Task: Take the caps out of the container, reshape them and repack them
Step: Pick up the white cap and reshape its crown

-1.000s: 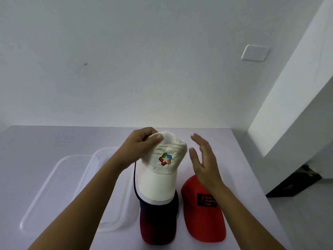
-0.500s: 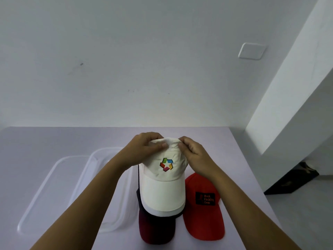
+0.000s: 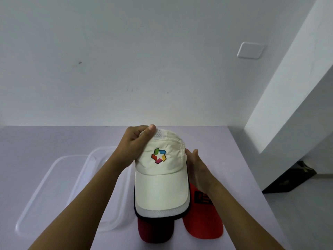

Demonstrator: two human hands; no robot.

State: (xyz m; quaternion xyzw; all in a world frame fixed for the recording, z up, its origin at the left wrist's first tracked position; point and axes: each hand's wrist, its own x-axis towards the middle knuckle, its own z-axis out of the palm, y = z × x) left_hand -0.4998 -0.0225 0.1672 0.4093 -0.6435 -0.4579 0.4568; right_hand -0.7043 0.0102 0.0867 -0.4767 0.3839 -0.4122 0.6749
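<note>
pale lilac table (image 3: 45, 139) set against a plain white wall (image 3: 144, 51), small dark speck (image 3: 80, 62) on it at left, blank white plate (image 3: 250, 50) at right; white column (image 3: 297, 91) at right, dark low object (image 3: 295, 175) on grey floor (image 3: 306, 219) beside it.

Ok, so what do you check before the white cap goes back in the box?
1. Left hand grips the white cap at its crown: ok.
2. Right hand holds the cap's side: cannot tell, its fingers are hidden.
3. Brim flat: ok.
4. Crown smooth: not ok, creases near the top.
5. Clear container open: ok.
6. Dark red cap and red cap out of the container: ok, both on the table.
</note>
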